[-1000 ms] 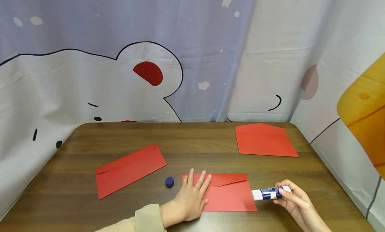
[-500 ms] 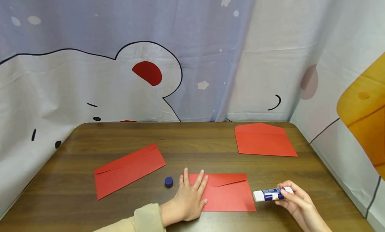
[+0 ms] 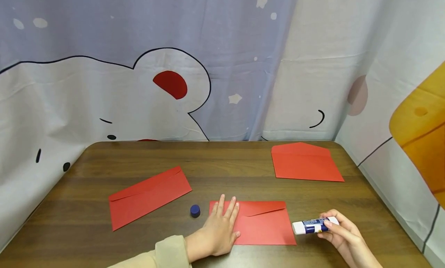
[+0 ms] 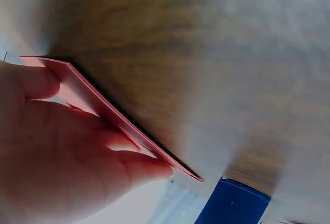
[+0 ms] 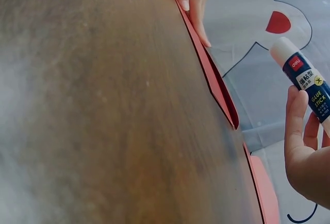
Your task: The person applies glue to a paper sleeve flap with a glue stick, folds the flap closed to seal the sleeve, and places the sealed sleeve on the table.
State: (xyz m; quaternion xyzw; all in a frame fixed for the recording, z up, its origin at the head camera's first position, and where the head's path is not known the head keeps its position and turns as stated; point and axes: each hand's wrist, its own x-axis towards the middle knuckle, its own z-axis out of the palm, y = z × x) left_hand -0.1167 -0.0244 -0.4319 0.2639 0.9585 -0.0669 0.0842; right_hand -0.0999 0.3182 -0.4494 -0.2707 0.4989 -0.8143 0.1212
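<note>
A red envelope (image 3: 264,229) lies on the brown table in front of me, its flap folded over along the far edge. Fingers spread, my left hand (image 3: 219,231) presses down on the envelope's left part. To the right of it, my right hand (image 3: 344,235) holds a blue and white glue stick (image 3: 313,226) between thumb and fingers, its white end pointing left close to the envelope's right edge. "GLUE STICK" can be read on its label in the right wrist view. A dark blue cap (image 3: 195,211) stands left of my left hand.
At the left of the table (image 3: 226,156) a second red envelope (image 3: 149,198) lies slanted, flap down. A third red envelope (image 3: 306,163) lies at the back right with its flap raised. A printed curtain (image 3: 236,67) hangs behind the table and along its sides.
My left fingers have shifted slightly left and then back right on the envelope. The glue stick in my right hand has moved slightly lower and right. The other envelopes stay put.
</note>
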